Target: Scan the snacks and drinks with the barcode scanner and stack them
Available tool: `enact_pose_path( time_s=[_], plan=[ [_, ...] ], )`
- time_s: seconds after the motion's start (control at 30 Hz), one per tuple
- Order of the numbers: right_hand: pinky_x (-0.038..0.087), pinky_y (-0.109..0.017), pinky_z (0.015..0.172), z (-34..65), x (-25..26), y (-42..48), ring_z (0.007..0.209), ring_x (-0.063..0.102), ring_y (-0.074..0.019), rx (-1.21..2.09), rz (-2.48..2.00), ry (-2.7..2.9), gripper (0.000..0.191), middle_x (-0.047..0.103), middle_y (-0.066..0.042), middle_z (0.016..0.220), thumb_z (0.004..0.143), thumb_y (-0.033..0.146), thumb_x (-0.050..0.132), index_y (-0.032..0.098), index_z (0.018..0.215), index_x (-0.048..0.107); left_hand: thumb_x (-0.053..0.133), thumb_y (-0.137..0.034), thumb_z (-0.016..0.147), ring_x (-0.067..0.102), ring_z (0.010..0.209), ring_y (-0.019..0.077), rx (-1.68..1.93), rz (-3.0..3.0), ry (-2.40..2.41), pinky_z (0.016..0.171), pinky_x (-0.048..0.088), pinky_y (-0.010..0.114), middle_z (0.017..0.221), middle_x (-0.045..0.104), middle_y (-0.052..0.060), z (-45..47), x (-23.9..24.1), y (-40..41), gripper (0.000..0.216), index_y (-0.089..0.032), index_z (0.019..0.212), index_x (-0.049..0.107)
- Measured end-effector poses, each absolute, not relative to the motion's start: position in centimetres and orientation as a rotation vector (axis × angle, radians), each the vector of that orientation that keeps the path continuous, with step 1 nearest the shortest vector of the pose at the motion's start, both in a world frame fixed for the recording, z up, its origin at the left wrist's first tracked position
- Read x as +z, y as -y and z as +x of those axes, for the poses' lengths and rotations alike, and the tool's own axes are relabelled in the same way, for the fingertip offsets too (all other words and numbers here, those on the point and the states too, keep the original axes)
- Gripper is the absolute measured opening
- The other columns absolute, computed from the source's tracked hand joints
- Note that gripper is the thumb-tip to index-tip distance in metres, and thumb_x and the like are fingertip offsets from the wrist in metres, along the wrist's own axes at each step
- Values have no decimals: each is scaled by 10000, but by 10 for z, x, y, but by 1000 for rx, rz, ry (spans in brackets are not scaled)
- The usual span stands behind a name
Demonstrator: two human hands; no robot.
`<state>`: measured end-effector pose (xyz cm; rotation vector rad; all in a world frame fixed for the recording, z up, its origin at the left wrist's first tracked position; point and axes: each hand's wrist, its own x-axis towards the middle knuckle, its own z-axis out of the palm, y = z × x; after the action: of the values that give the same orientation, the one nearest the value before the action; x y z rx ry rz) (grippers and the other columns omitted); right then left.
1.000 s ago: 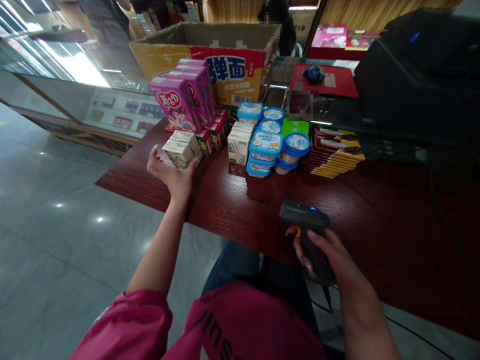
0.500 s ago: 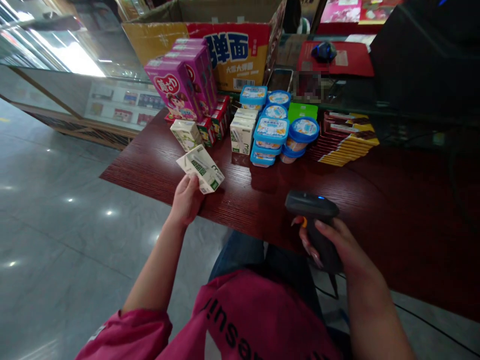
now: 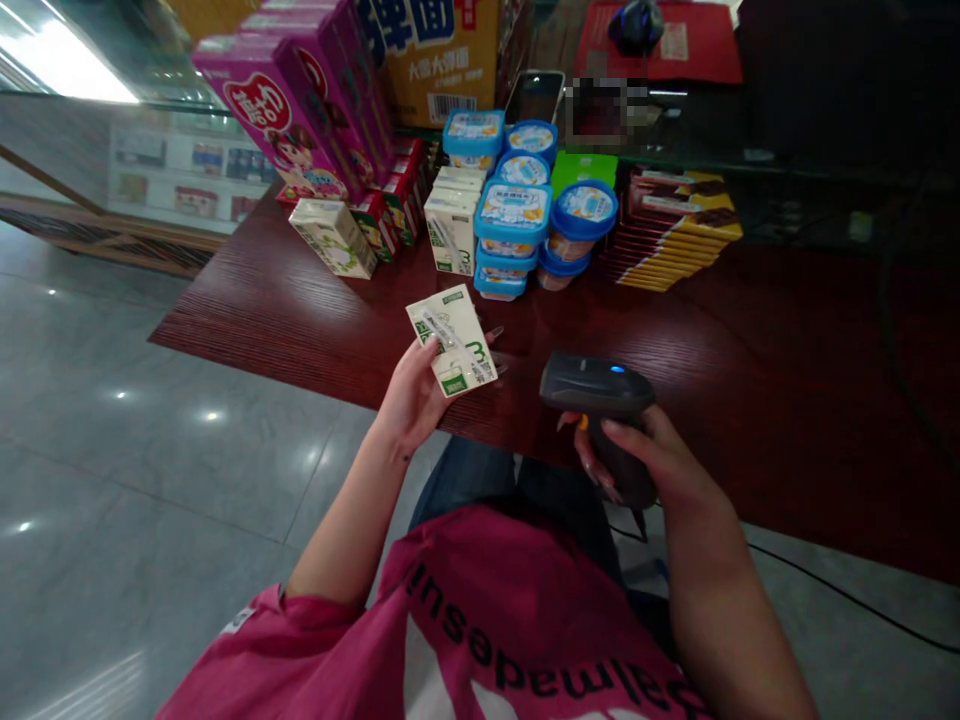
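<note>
Carton [image 3: 452, 345] grasped by the left hand [image 3: 420, 395], as I follow it remotely through the head camera: it is tilted above the table [image 3: 240, 310], near the front edge, with the thumb on its printed face and fingertips showing past the far side. The fingers of the right hand [image 3: 645, 440] wrap round a handheld scanner [image 3: 596, 382], one beside the orange trigger; scanner and carton are apart. I judge the thumb to be one risk: it covers part of the face and could mask printing. A loose pinch could let the carton slip over the edge to the floor [image 3: 217, 470], and a careless leftward sweep could topple the tall purple boxes [image 3: 292, 110].

Labels: the carton bears green lettering and a figure like a 3; I cannot make out the rest. The purple boxes carry a red heart that seems to read 蘑古力. The cardboard box [image 3: 439, 75] shows 弹面 in large characters, cut off at the top, and a barcode below. Inverted lettering on the shirt [image 3: 495, 610] appears to include "almadesui". Text on the blue-lidded tubs [image 3: 514, 207] is illegible to me.
</note>
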<state>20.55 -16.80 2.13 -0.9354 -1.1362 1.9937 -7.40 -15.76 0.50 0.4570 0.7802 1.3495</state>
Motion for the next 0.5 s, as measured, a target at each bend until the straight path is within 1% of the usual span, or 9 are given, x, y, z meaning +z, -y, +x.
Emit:
enact_pose_path(
  time_s=[0.07,0.1,0.17,0.23,0.27,0.3,0.37,0.5],
  plan=[
    [458,-187,349,205,22,167,385,577,-112,2010,-939,1139,434,713,-24,622,867,561,871,158,994,772,568,-431,1064,658,1392,328,1370,360,-772,1112,600,548,1410,742,92,-79,5,157,489,-254,1519,563],
    [459,-187,349,205,22,167,387,583,-114,2017,-941,1145,436,714,-26,619,861,560,877,156,983,771,522,-458,1085,691,1341,312,1384,311,-773,1063,630,519,1377,755,89,-81,5,157,483,-265,1527,555],
    [463,-190,345,203,22,166,386,582,-118,2028,-942,1159,443,712,-28,613,856,567,880,152,962,768,439,-507,1116,760,1172,253,1417,236,-776,897,682,389,1306,776,80,-85,5,157,472,-280,1510,569],
    [473,-198,348,199,22,166,381,571,-115,2025,-946,1155,455,710,-27,612,853,581,875,152,954,765,367,-546,1134,773,997,185,1450,213,-772,704,652,249,1238,784,63,-87,4,156,480,-287,1455,612],
    [479,-203,348,197,21,166,379,567,-115,2025,-942,1149,461,708,-24,609,848,587,875,153,955,764,347,-569,1135,763,950,165,1460,227,-773,638,621,211,1221,782,55,-87,3,156,492,-293,1428,631],
    [484,-208,348,195,21,167,380,564,-116,2029,-940,1140,466,706,-22,610,845,592,875,155,962,763,346,-599,1129,753,937,159,1466,258,-784,604,601,195,1217,776,50,-87,2,156,506,-300,1408,645],
    [493,-216,348,190,21,168,394,571,-123,2050,-950,1120,470,707,-22,625,843,593,876,158,980,762,389,-682,1091,743,989,183,1457,363,-838,608,604,207,1237,764,53,-88,-1,156,545,-311,1385,659],
    [495,-222,343,186,20,171,407,582,-129,2095,-1020,1101,493,719,-35,652,816,609,891,156,962,761,450,-823,996,728,1125,261,1440,537,-962,707,662,292,1259,753,70,-89,-12,155,654,-322,1365,653]
  ],
)
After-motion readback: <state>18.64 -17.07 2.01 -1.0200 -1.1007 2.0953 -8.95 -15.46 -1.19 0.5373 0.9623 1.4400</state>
